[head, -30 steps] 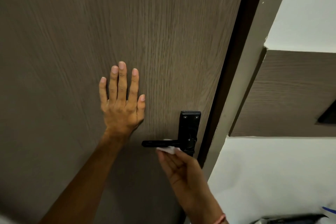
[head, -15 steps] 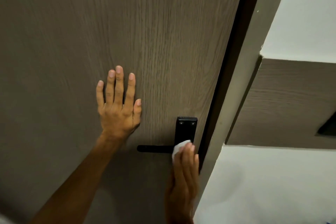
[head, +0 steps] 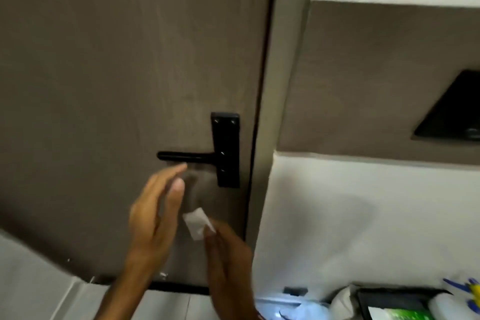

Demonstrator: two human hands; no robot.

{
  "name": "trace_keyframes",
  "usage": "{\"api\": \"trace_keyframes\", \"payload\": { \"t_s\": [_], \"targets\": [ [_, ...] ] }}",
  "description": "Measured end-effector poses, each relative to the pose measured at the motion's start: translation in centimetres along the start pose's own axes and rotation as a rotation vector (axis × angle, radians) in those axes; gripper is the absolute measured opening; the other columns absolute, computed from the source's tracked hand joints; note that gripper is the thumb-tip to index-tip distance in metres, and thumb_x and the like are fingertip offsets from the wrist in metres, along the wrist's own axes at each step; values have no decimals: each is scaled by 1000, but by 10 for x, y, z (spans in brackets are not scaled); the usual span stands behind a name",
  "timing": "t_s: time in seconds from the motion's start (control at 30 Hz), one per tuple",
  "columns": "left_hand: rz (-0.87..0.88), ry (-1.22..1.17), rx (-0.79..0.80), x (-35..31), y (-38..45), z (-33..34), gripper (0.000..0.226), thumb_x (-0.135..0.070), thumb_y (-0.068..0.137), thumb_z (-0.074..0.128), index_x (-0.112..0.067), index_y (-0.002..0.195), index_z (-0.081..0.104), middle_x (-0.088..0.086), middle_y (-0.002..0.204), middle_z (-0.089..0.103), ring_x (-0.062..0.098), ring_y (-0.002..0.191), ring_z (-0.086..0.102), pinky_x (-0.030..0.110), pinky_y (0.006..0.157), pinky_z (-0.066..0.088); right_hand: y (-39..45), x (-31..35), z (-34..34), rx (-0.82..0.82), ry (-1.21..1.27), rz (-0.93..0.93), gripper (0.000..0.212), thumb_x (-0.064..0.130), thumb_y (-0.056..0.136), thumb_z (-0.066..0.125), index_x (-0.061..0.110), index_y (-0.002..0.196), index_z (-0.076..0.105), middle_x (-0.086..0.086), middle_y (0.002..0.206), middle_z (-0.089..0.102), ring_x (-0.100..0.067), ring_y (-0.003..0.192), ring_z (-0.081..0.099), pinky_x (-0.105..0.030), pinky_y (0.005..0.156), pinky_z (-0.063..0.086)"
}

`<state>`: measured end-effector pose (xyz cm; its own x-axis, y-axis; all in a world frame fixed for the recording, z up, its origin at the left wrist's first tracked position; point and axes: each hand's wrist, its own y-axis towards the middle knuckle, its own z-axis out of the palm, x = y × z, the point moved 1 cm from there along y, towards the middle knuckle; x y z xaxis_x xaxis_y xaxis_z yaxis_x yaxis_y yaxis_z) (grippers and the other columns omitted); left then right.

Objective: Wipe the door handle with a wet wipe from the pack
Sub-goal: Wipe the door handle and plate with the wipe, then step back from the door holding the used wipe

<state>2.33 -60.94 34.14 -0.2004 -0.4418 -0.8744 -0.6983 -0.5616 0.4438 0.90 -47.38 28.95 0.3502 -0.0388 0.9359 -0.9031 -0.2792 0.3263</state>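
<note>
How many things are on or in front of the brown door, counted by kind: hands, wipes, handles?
Hands: 2, the open left hand and the right hand
White folded wet wipe, pinched in the right hand below the lever: 1
Black metal lever door handle with its backplate: 1
Total: 4
</note>
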Motion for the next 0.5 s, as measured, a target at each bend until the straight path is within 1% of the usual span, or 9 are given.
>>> {"api": "trace_keyframes", "payload": {
  "t_s": [0.07, 0.1, 0.13, 0.17, 0.2, 0.27, 0.33, 0.43, 0.5],
  "targets": [
    [-403, -338, 120, 7, -57, 31, 10, -15, 98, 71, -21, 99, 78, -10, 97, 82, 6, 94, 76, 10, 75, 59, -27, -24, -54, 19, 72, 215, 20, 15, 98, 62, 24, 103, 79, 1, 99, 81, -2, 94, 72, -26, 86, 58],
    [-555, -403, 215, 9, -88, 52, 17, -22, 78, 91, -20, 90, 80, -4, 86, 83, 15, 86, 77, 15, 66, 62, -43, -39, -86, 30, 103, 333, 17, 6, 98, 63, 11, 105, 78, -15, 100, 78, -17, 97, 73, -41, 89, 60],
    [-639, -416, 308, 14, -117, 72, 47, -43, 48, 104, -19, 82, 83, 1, 81, 83, 19, 80, 77, 21, 62, 64, -60, -54, -116, 35, 147, 461, 17, -1, 97, 62, -1, 108, 75, -29, 107, 72, -33, 102, 71, -51, 93, 58],
    [-727, -400, 360, 17, -151, 100, 69, -58, 21, 104, -17, 73, 84, 5, 78, 82, 20, 74, 77, 24, 60, 64, -80, -70, -154, 38, 168, 579, 19, -5, 96, 60, -7, 111, 71, -34, 113, 67, -45, 106, 68, -55, 93, 58],
    [-796, -395, 384, 15, -184, 131, 71, -57, 12, 104, -16, 68, 85, 7, 76, 82, 20, 71, 76, 24, 57, 63, -101, -84, -192, 49, 160, 672, 20, -6, 97, 58, -10, 112, 70, -35, 115, 65, -49, 107, 66, -55, 92, 59],
    [-818, -359, 471, 8, -244, 188, 31, -23, 41, 104, -16, 65, 85, 12, 73, 81, 21, 67, 73, 19, 55, 59, -139, -105, -262, 78, 141, 783, 19, -3, 98, 58, -5, 111, 72, -31, 110, 69, -42, 101, 70, -53, 90, 60],
    [-854, -288, 520, 5, -302, 255, 22, 10, 62, 88, -11, 70, 86, 19, 76, 81, 16, 68, 74, 18, 58, 60, -169, -127, -338, 16, 142, 878, 15, 3, 97, 64, 5, 104, 77, -20, 104, 74, -26, 93, 75, -47, 86, 62],
    [-899, -242, 581, 8, -376, 349, 29, 16, 72, 82, -13, 71, 86, 13, 77, 82, 14, 73, 76, 22, 67, 63, -197, -179, -434, 1, 111, 962, 8, 6, 86, 78, 10, 94, 79, -2, 74, 80, -7, 66, 73, -23, 56, 58],
    [-1007, -230, 550, 16, -415, 402, 27, 11, 77, 82, -15, 73, 86, 9, 77, 82, 16, 76, 76, 33, 73, 63, -211, -223, -482, -61, 73, 1019, 14, -5, 81, 80, 5, 89, 75, 1, 61, 76, -6, 54, 69, -18, 48, 53]
  ]
}}
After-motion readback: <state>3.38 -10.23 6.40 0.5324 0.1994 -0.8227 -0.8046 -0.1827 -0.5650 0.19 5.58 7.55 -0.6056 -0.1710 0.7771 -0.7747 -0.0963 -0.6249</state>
